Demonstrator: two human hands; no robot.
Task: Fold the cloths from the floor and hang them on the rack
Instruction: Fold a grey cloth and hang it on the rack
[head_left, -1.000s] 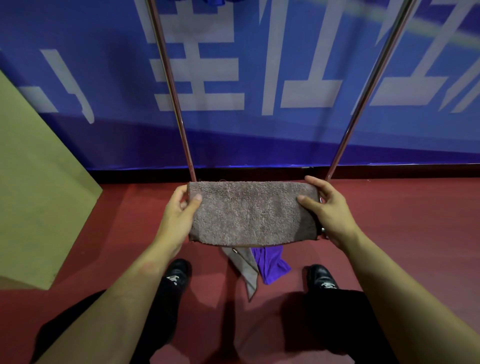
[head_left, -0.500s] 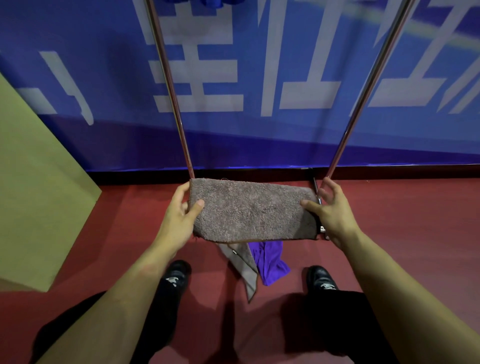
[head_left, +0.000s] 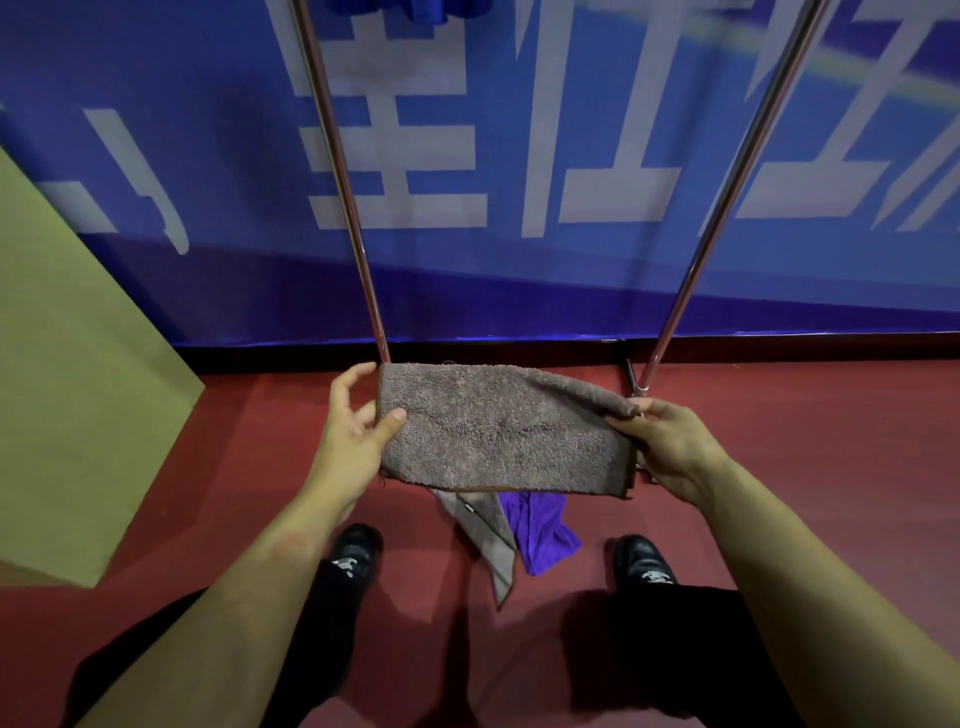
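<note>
Above red floor (head_left: 779, 441) — left hand (head_left: 349, 447) thumb-pinches brown towel (head_left: 504, 431), fingers spread; right hand (head_left: 670, 447) grips opposite end.

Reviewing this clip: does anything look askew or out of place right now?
Two things. The brown towel held between the left hand and right hand sits unevenly, its far right corner curling over. A grey cloth and a purple cloth lie crumpled on the red floor between the shoes, unfolded.
</note>
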